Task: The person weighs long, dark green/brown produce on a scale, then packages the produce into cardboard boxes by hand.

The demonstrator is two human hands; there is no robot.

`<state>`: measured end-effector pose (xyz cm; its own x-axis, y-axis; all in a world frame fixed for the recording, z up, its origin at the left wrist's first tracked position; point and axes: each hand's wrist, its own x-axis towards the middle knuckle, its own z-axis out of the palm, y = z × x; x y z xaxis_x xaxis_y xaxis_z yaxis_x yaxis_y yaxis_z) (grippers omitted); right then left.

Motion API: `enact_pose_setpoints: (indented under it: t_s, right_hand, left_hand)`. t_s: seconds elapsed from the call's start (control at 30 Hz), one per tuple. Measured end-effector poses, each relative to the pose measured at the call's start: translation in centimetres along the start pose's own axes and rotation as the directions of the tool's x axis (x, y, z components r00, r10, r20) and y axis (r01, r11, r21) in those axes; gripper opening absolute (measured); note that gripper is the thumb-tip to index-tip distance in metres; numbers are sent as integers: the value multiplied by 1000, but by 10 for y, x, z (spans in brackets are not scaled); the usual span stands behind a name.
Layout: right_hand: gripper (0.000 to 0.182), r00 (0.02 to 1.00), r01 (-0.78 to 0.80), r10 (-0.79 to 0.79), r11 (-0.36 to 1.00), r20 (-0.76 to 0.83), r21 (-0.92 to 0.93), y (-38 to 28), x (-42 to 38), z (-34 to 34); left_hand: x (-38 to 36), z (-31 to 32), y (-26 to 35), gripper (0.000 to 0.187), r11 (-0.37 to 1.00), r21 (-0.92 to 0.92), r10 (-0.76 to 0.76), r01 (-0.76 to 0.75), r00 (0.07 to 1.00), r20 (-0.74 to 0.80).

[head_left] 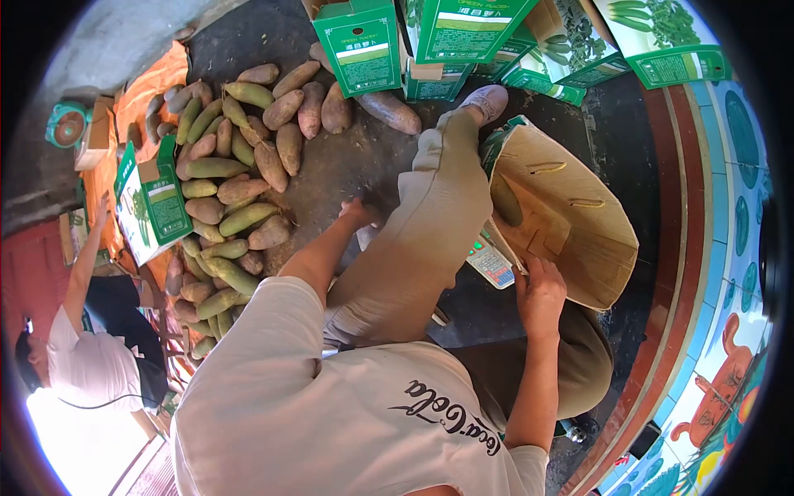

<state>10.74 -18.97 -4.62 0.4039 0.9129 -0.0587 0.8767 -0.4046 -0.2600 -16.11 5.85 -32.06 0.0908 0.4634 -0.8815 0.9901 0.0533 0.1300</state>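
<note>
My right hand (542, 291) is closed on the near edge of an open cardboard box (608, 236), which stands tilted by my knee. One green radish (505, 201) lies inside it. Partly under the box is a scale with a keypad (491, 263). My left hand (361, 213) is beside my left shin, near the radish pile; its fingers are partly hidden and blurred, and I cannot tell whether it holds anything. Many green and reddish-brown radishes (236, 189) lie heaped on the dark floor to the left.
Green printed boxes (358, 51) stand at the top. Another green box (153, 198) is beside the pile. A co-worker (91, 364) at the far left reaches out an arm. A small green fan (68, 125) stands at the upper left. A tiled wall (732, 248) runs along the right.
</note>
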Motion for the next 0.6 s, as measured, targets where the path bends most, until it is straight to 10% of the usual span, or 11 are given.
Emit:
enact_pose_setpoints:
  t_s: [0.1,0.6]
  right_hand:
    - [23,998,33,-31,999,-50,30,-1,1,-1]
    - [20,996,19,-22,1000,-90,-25,10,-7,14]
  left_hand:
    - [-8,-11,-1,104,996,72,43,-52,991,124]
    - [-29,4,-84,98,994,41,107,-98,926,-361]
